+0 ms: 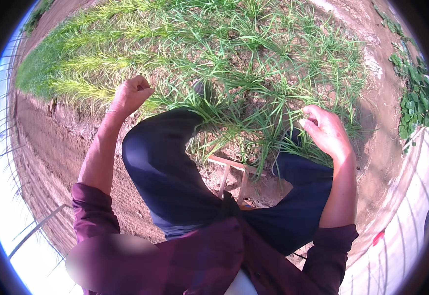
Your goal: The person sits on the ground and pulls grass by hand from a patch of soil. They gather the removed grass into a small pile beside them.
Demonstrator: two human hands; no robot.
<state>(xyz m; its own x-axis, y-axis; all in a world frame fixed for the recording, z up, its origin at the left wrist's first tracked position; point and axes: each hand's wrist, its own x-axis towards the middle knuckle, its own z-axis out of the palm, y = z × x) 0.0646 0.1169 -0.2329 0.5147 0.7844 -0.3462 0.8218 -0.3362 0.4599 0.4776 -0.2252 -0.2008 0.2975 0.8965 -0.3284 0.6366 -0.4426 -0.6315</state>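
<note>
My left hand (131, 96) is raised beside my left knee, in front of yellowish-green plants. Its fingers are curled with the thumb against them, and nothing shows in it. Over green, grass-like leaves (269, 110) hangs my right hand (326, 129), thumb and forefinger close together. Thin leaf blades lie right by those fingertips; whether any is pinched I cannot tell. Between my legs, clad in dark trousers (166, 166), a low wooden frame (232, 162), perhaps a stool, stands on the soil. One shoe (203, 88) is partly hidden among the leaves.
Rows of yellowish-green plants (93, 64) stretch to the left. Bare soil (52, 136) borders the bed there. On the right are a dirt strip (387, 107), broad-leaved plants (417, 107), pale sheeting (402, 221) and a small red thing (378, 238). A thin bar (37, 230) stands lower left.
</note>
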